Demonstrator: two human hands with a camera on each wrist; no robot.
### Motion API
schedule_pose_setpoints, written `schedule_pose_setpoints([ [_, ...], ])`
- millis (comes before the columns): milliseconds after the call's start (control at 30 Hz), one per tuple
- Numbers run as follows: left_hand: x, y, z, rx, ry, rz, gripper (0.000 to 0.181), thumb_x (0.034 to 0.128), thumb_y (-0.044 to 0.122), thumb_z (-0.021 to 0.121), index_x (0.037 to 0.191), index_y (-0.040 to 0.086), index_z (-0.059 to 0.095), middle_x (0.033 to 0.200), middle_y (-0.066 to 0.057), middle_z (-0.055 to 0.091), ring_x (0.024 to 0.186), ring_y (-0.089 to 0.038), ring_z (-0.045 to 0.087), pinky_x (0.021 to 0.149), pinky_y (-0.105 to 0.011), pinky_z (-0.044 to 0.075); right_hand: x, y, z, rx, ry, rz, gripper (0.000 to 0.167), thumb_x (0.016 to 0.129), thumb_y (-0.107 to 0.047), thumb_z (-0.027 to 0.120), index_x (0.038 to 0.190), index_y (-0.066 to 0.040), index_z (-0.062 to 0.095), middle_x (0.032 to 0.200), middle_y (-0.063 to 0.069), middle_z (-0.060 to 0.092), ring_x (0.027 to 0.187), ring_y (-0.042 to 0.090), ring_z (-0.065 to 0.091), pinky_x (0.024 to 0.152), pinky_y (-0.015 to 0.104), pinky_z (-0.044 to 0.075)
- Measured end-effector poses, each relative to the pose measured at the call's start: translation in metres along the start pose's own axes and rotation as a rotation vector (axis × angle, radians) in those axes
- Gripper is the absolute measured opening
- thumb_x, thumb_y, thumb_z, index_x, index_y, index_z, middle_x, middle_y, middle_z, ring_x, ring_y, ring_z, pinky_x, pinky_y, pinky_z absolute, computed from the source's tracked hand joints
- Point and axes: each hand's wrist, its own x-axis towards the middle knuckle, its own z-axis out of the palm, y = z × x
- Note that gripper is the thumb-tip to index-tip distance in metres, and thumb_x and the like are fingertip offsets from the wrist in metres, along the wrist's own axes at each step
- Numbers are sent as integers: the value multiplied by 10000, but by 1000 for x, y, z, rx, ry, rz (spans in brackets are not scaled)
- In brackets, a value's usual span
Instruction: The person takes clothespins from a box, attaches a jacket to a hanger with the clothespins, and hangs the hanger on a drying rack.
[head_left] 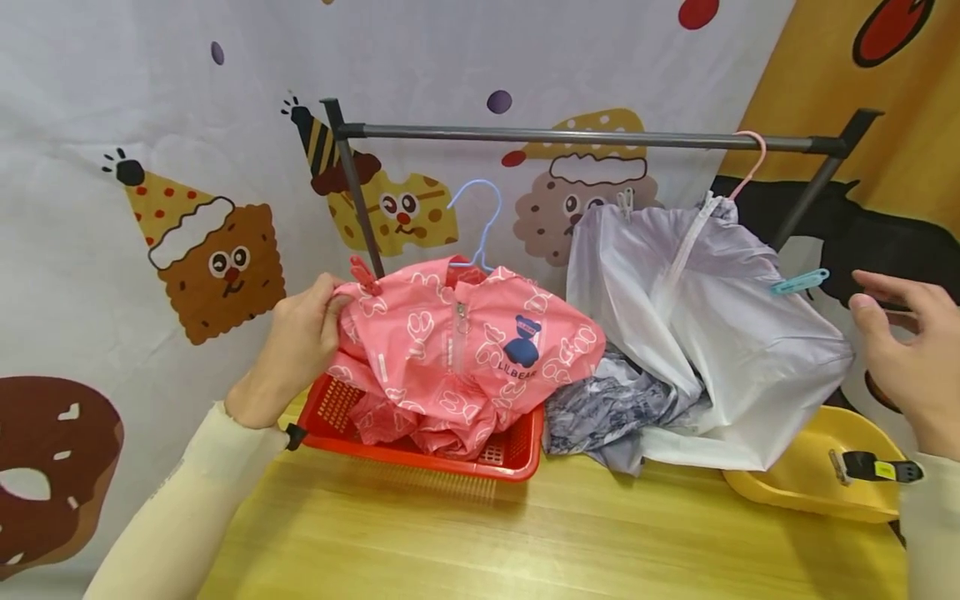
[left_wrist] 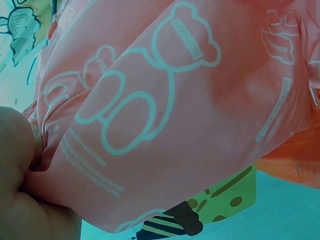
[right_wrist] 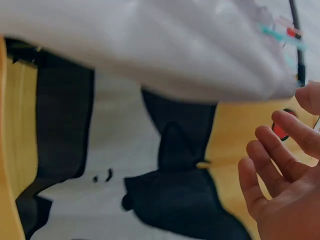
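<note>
My left hand (head_left: 296,354) pinches the shoulder side of a pink zip jacket (head_left: 420,337) with white bear outlines, beside a red clothespin (head_left: 365,276). In the left wrist view, thumb and fingers hold the bunched pink cloth (left_wrist: 210,130). A blue hanger (head_left: 491,221) sits in the jacket's neck, its hook below the rail. My right hand (head_left: 918,358) is apart from things, fingers spread, right of a silvery-white garment (head_left: 750,350). That garment hangs by a pink hanger (head_left: 753,171) and carries a teal clothespin (head_left: 800,282) and a grey clothespin (head_left: 626,202).
A dark metal rail (head_left: 540,135) on two posts spans the back. Beneath the pink jacket stands a red basket (head_left: 420,462). A yellow tub (head_left: 817,498) is at the right of the wooden table (head_left: 465,542). Grey patterned cloth (head_left: 600,412) lies between them.
</note>
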Motion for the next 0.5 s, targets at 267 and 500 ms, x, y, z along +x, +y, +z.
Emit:
schedule_pose_setpoints([
  [267,2,1,-1,6,0,-5,111,1144,81,702,1198,-2,652,865,-125,702,689,-216,616,641,-249,568,10,39,-3,-126,-217,112,577,1274,-360,429,1769,-65,457,1793,320,467,1538,406,492,1435,331,314],
  [500,-1,1,-1,6,8,1,113,1135,65,708,1187,-16,649,848,-129,688,667,-210,602,618,-221,544,16,78,-5,-225,-416,160,646,1279,-405,408,1707,77,448,1628,462,494,1433,688,492,1093,730,596],
])
